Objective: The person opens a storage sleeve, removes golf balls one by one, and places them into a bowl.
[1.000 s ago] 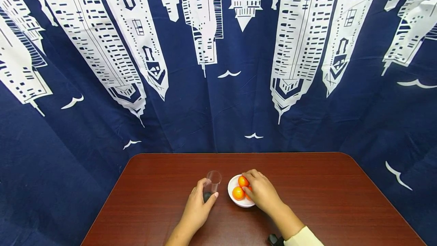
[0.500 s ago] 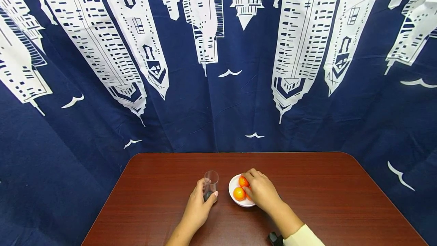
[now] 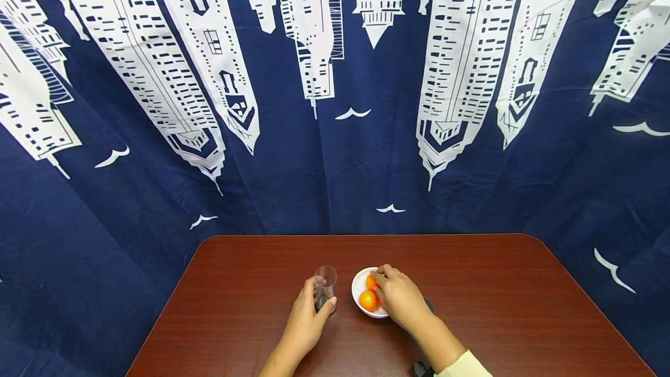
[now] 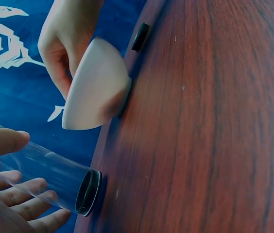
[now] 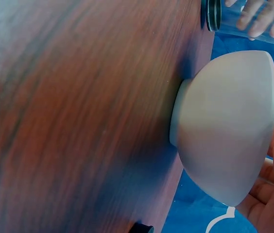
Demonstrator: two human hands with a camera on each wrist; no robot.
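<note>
In the head view my left hand [image 3: 307, 314] curls its thumb and fingers round a clear tube [image 3: 325, 277] with a black base. The left wrist view shows that tube [image 4: 54, 172] upright on the table, its black bottom cap [image 4: 88, 191] at the wood. A white bowl [image 3: 357, 290] stands to its right. Inside are small oranges: one orange [image 3: 369, 301] in front and another orange [image 3: 370, 282] behind. My right hand [image 3: 403, 298] reaches over the bowl's rim, thumb and fingers on the rear orange. Both wrist views hide the fingertips behind the bowl wall.
A black cap [image 3: 429, 305] lies on the table right of the bowl, partly behind my right hand. The reddish-brown wooden table [image 3: 497, 284] ends at a dark blue curtain [image 3: 335, 179] printed with white buildings. A black device [image 3: 421, 369] sits at my right wrist.
The tube and left hand have shifted slightly. The right fingers have closed in over the rear orange, and both visible oranges have moved a little nearer. A third orange seen earlier is now covered.
</note>
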